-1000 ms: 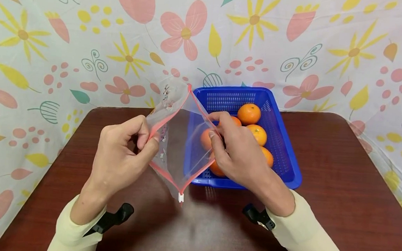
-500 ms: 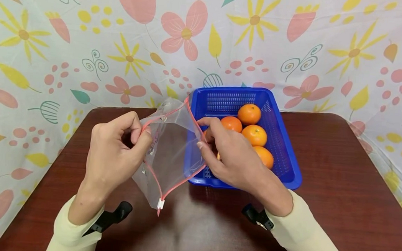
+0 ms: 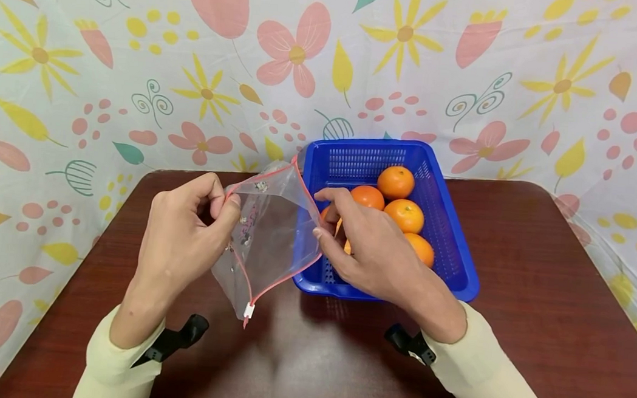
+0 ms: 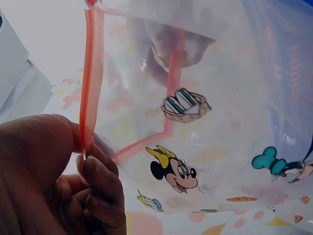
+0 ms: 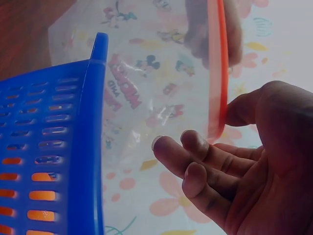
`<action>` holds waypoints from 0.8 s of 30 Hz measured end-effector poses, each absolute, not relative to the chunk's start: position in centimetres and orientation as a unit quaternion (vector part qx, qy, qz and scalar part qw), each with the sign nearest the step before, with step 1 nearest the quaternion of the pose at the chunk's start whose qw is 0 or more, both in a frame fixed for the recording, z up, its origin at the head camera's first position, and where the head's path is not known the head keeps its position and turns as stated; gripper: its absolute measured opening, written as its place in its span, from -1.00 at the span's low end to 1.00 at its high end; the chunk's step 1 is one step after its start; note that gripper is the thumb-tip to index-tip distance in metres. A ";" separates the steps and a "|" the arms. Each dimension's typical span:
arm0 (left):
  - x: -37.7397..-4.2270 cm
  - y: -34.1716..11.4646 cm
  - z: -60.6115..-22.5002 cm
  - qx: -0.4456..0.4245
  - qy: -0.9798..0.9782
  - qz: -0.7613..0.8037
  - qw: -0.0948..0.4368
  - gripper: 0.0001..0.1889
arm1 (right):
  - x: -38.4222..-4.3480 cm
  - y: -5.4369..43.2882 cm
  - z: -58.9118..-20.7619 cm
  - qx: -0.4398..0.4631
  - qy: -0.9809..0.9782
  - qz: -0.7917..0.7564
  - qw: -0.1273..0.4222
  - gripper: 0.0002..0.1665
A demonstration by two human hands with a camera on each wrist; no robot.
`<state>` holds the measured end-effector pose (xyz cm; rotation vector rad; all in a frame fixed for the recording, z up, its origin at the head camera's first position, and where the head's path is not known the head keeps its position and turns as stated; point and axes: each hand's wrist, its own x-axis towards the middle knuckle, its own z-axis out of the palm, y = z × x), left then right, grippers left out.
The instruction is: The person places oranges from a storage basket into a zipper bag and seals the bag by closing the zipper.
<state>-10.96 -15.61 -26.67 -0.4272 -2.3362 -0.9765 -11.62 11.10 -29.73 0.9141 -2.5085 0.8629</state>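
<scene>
A clear slider zip bag [image 3: 276, 221] with red edges and cartoon prints hangs with its mouth spread wide. My left hand [image 3: 184, 239] pinches the left edge between thumb and curled fingers, seen close in the left wrist view. On the opposite edge, my right hand [image 3: 370, 245] has its thumb and fingers at the red strip [image 5: 219, 73], its other fingers loosely bent. The white slider [image 3: 249, 310] is at the near corner. Behind the right hand, a blue basket [image 3: 454, 225] holds several oranges [image 3: 404, 216], some partly hidden by that hand.
The dark red-brown table [image 3: 532, 279] lies under everything. A flower-print cloth [image 3: 327, 53] hangs along its back edge. Black wrist cameras [image 3: 175, 339] sit on both pale sleeves.
The bag has shifted left and its mouth has tilted, its slider corner swinging left. My left hand has moved left and the right hand slightly left, uncovering more of the oranges.
</scene>
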 end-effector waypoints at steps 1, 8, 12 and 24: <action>-11.0 -15.6 -26.7 -0.158 -0.874 -0.364 0.282 -0.65 | -11.7 11.1 -29.7 0.321 -0.882 0.301 0.168 -0.49; -11.5 -15.9 -26.7 -0.152 -0.878 -0.362 0.273 -0.65 | -11.8 11.5 -29.7 0.320 -0.884 0.295 0.168 -0.50; -11.7 -16.1 -26.8 -0.150 -0.879 -0.365 0.268 -0.66 | -11.9 11.6 -29.7 0.320 -0.885 0.293 0.169 -0.50; -11.9 -16.9 -26.7 -0.142 -0.877 -0.358 0.287 -0.67 | -12.5 13.3 -29.7 0.313 -0.893 0.272 0.176 -0.73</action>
